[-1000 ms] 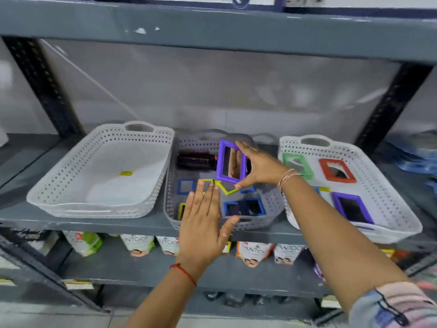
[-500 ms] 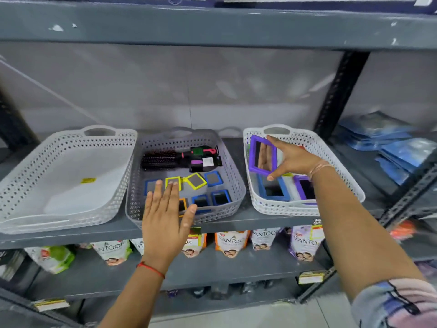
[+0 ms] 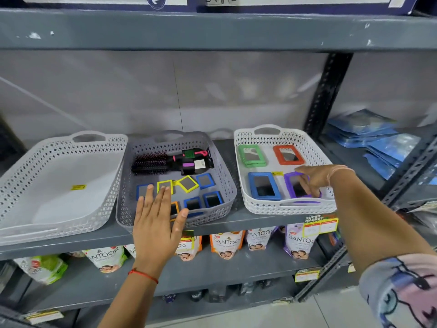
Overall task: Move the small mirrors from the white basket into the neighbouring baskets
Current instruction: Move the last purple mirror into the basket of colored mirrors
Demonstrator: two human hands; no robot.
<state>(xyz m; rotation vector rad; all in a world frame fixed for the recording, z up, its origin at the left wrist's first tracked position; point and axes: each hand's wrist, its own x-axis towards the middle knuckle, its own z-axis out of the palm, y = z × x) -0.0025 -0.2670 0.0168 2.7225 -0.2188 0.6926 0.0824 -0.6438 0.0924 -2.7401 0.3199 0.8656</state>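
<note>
Left hand [image 3: 157,223]: extended forward, palm down, fingers straight and slightly spread, holding nothing; red thread at wrist. Right hand [image 3: 315,177]: arm reaching forward from the right, fingers curled downward around a purple frame; thin bangles at wrist, patterned sleeve at elbow

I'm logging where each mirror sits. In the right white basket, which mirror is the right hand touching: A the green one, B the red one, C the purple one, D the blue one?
C: the right hand has its fingers on the purple mirror at the front right of the white basket.
</note>
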